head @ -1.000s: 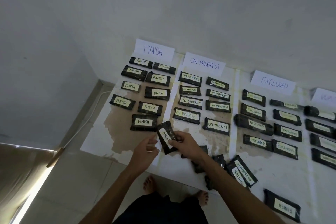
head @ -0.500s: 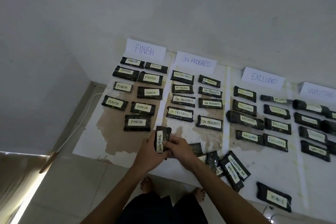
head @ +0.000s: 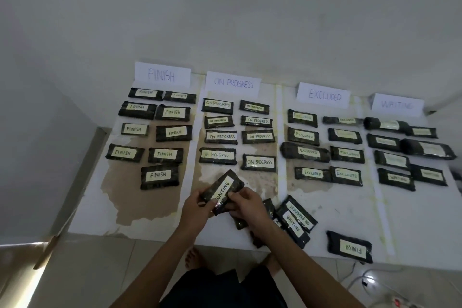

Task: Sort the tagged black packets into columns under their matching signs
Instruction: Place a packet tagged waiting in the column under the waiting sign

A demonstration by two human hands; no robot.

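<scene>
a waiting packet point(head: 223, 190) is held over the sheet point(head: 350, 210).
it is gripped at its near end by the left hand point(head: 200, 205) and the right hand point(head: 246, 204).

Tags in the WAITING column point(head: 392, 159) are too washed out to read, and the WAITING sign point(head: 397, 105) is faint. One packet at the right edge point(head: 459, 175) is cut off. The right forearm point(head: 282, 247) hides part of the loose pile point(head: 268, 207); its covered tags are unreadable. Fingers point(head: 236, 197) cover the near end of the held packet point(head: 222, 189)
</scene>
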